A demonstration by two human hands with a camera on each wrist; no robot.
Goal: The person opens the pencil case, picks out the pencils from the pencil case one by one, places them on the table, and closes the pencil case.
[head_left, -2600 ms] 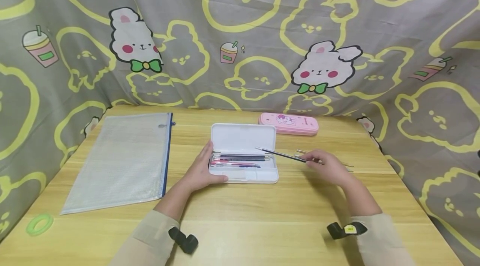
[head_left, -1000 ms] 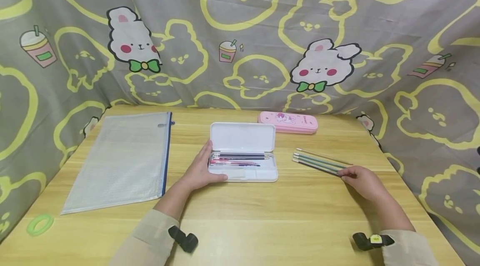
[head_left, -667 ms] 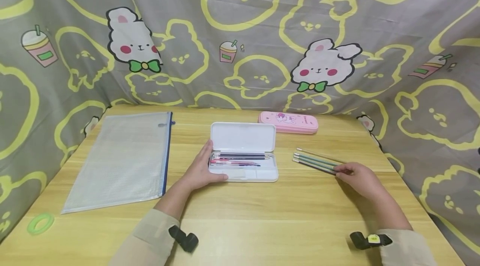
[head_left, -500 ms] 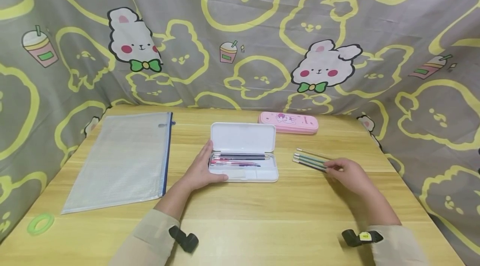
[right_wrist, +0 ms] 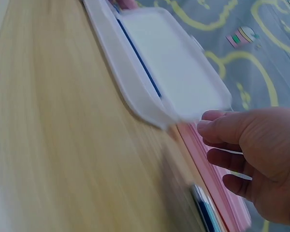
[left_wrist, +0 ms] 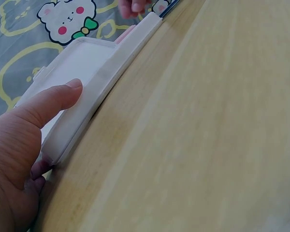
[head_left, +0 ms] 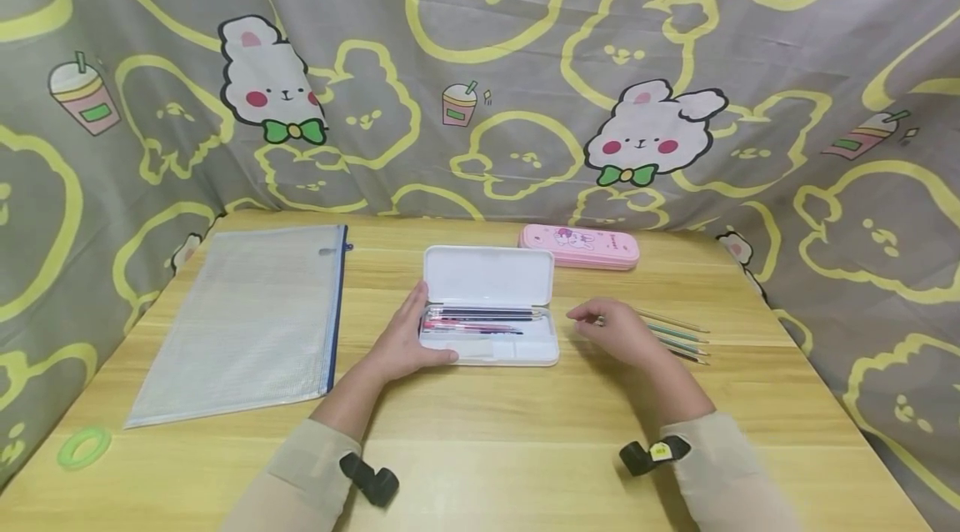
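A white pencil case (head_left: pixel 489 275) lies with its lid up, several pencils (head_left: pixel 487 314) and pens in its base. My left hand (head_left: pixel 397 344) grips its left end; in the left wrist view the thumb of that hand (left_wrist: pixel 19 140) lies over the front edge of the case (left_wrist: pixel 106 77). Just right of the case hovers my right hand (head_left: pixel 618 333), partly covering several loose pencils (head_left: pixel 681 342) on the table. The right wrist view shows that hand (right_wrist: pixel 261 150) with bent, relaxed fingers and nothing between them, near the case's corner (right_wrist: pixel 183 72).
Behind the white case sits a closed pink case (head_left: pixel 581 247). A translucent zip pouch (head_left: pixel 247 323) with a blue edge lies at left, with a green ring (head_left: pixel 83 448) near the table's left edge. A patterned curtain (head_left: pixel 375 57) borders the wooden table (head_left: pixel 480 449).
My right hand laid a dark pencil beside the others on the right, let go, and has moved left towards the white case. My left hand has stayed on the case.
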